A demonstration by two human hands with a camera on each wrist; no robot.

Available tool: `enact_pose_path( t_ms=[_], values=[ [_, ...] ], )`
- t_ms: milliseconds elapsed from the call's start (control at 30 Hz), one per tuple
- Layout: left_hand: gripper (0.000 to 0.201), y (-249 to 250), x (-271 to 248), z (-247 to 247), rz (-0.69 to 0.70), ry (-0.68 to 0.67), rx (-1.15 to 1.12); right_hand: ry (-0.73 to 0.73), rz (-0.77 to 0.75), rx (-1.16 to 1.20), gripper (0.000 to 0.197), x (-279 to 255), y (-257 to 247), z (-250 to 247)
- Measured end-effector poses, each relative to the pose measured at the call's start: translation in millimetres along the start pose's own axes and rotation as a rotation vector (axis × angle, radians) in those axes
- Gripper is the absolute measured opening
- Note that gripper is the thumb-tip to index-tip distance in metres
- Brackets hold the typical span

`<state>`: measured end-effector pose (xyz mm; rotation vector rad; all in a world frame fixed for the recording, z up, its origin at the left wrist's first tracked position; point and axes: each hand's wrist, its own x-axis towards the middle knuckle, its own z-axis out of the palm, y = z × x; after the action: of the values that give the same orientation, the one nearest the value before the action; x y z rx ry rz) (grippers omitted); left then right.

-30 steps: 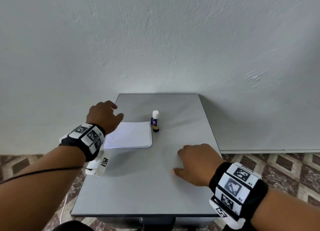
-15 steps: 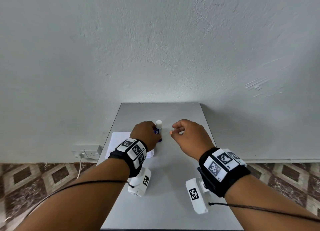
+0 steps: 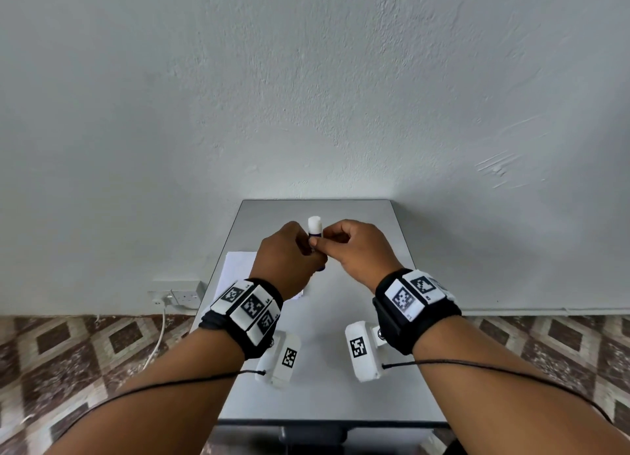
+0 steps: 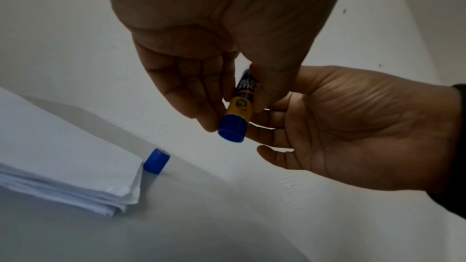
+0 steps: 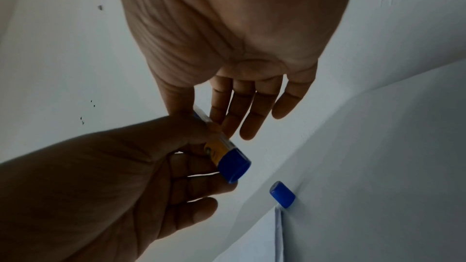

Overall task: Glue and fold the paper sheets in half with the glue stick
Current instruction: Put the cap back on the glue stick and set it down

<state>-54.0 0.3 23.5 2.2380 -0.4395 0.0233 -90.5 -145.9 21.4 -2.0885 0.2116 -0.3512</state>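
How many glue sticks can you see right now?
1. The glue stick is held above the table, gripped by the left hand and pinched by the right hand. A small blue cylinder beside the paper stack looks like a cap, not another stick.

Quick headcount, nothing fancy: one glue stick [image 4: 242, 107], one stack of paper sheets [image 4: 63, 166] (sheets too thin to count), one small blue cap-like piece [image 4: 156, 161]. One grey table [image 3: 341, 386]. Two hands, left hand [image 3: 286, 263] and right hand [image 3: 358, 253]. Two marker wristbands [image 3: 249, 308] [image 3: 414, 297], two white wrist cameras [image 3: 279, 359] [image 3: 363, 350]. One wall socket plate [image 3: 179, 296].
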Motion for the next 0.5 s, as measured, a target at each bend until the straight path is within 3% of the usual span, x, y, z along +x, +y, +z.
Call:
enact_pose_path(
  t_ms=[133,300,500],
  values=[
    [0.017,2,-14,2,0.009,0.002,-0.028,0.035,-0.014,0.014,0.026,-10,-1,3],
    [0.033,-5,-34,10,-0.029,0.027,-0.03,0.079,-0.029,0.015,0.029,-17,-5,-1],
    [0.032,-5,-49,16,-0.079,0.103,-0.103,0.098,-0.051,0.026,0.027,-26,-8,-4]
  ],
)
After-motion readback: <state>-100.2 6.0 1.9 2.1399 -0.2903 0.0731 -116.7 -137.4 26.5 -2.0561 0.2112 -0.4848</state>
